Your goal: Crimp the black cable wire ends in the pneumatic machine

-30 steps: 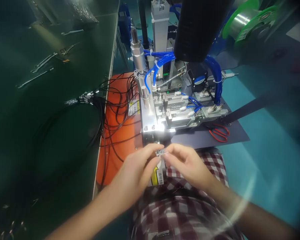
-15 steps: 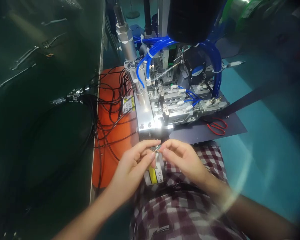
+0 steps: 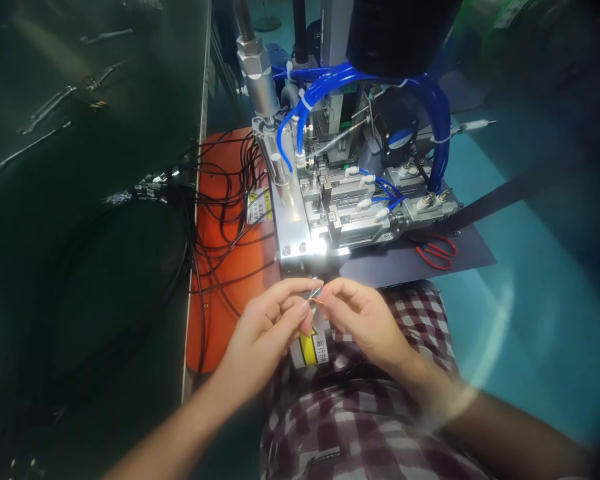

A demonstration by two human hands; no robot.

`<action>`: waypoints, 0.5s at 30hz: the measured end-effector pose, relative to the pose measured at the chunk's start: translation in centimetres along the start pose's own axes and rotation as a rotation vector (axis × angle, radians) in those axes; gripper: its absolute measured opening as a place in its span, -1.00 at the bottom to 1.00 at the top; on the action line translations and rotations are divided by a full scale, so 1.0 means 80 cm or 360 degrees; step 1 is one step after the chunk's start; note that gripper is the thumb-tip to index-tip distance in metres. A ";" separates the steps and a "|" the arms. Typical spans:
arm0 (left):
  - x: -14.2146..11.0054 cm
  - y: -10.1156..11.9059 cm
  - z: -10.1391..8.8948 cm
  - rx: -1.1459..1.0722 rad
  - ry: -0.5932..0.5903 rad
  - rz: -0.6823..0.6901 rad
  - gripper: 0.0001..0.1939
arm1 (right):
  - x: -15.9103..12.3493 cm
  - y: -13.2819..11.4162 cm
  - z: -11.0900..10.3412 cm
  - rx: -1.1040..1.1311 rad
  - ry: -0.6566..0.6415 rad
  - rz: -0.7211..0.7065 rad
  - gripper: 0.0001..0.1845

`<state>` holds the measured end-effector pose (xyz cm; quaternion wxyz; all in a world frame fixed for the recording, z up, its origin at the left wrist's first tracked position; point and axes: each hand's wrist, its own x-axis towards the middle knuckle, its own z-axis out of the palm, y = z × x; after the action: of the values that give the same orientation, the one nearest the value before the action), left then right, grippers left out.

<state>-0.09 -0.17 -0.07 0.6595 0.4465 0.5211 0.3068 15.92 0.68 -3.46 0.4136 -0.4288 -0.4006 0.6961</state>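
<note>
Coloured wires [image 3: 317, 301] have spread into view between left hand [image 3: 265, 327] and right hand [image 3: 367, 320] since one second earlier.
Left to right: black cables [image 3: 193, 233] run from the dark table [image 3: 105, 300] onto the orange plate [image 3: 217, 343]; left hand pinches the wires between thumb and forefinger, before the near corner of the machine [image 3: 350, 213]; right hand holds its fingers bent at the wires, whether gripping cannot be determined; red-handled tool [image 3: 436, 252] lies on the dark sheet [image 3: 375, 267], beyond right hand.

A label [image 3: 310, 348] on the machine [image 3: 293, 230] reads “运行方”; the sticker [image 3: 260, 206] on the orange plate [image 3: 217, 331] is illegible.
</note>
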 end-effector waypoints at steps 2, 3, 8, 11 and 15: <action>0.000 0.003 0.000 -0.0053 -0.0021 -0.0035 -0.71 | 0.001 0.001 0.003 0.0007 0.0048 -0.0060 -0.72; 0.000 0.005 0.000 -0.0077 -0.0028 -0.0052 -0.71 | 0.002 0.002 0.004 0.0017 0.0059 -0.0077 -0.72; -0.001 0.010 -0.002 -0.0161 -0.0025 -0.0079 -0.73 | 0.003 0.005 0.008 0.0000 0.0044 -0.0142 -0.78; -0.002 0.006 -0.001 -0.0216 -0.0022 -0.0048 -0.75 | -0.003 0.006 0.014 -0.0216 0.0105 -0.0285 -0.85; -0.003 -0.002 0.002 -0.0185 0.0040 0.0014 -0.78 | -0.011 0.006 0.021 -0.0492 0.0186 -0.0410 -0.85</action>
<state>0.01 -0.48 -0.08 0.6764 0.4057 0.5087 0.3451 14.50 -0.61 -3.16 0.4508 -0.4722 -0.5295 0.5417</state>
